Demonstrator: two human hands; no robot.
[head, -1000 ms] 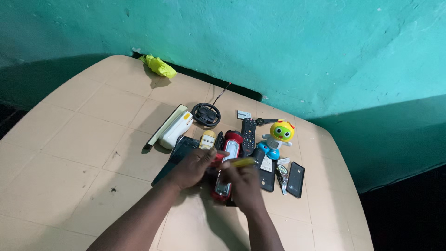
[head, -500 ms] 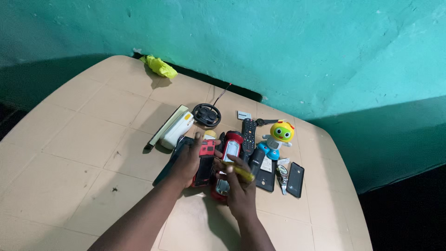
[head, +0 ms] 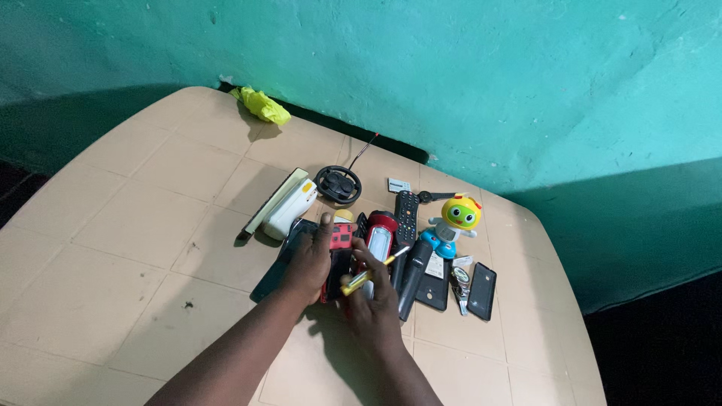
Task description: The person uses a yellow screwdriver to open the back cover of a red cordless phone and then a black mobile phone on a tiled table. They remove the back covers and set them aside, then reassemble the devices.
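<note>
Left hand: the left hand (head: 310,263) lies palm down on the dark flat device (head: 280,259) at the left of the pile, thumb stretched up beside the small red gadget (head: 342,237); its grip is loose, fingers spread and closed on nothing that I can see.
Right hand: the right hand (head: 372,304) has its grip clamped on a yellow screwdriver (head: 370,274), pinched between thumb and fingers.
Screwdriver: it slants up to the right, the tip end over the red and white flashlight (head: 378,240); whether the tip touches it cannot be told.
Flashlight: lies lengthwise in the middle of the pile, between the red gadget and the black remote (head: 405,214).
Remote: lies upright in the view, just left of the toy robot (head: 453,222).
Toy robot: yellow head, blue body, at the right side of the pile, above a dark phone (head: 434,273).
Far right: another black phone (head: 482,291) lies flat, with a small wristwatch (head: 460,280) just left of it.
Back of pile: a toy steering wheel (head: 338,184) with a thin aerial, and a white and green box-shaped device (head: 283,203) to its left.
Far corner: a crumpled yellow bag (head: 261,105) lies well apart from the pile, near the green wall (head: 489,75).
Table: the beige table (head: 113,248) with square panels carries everything.
</note>
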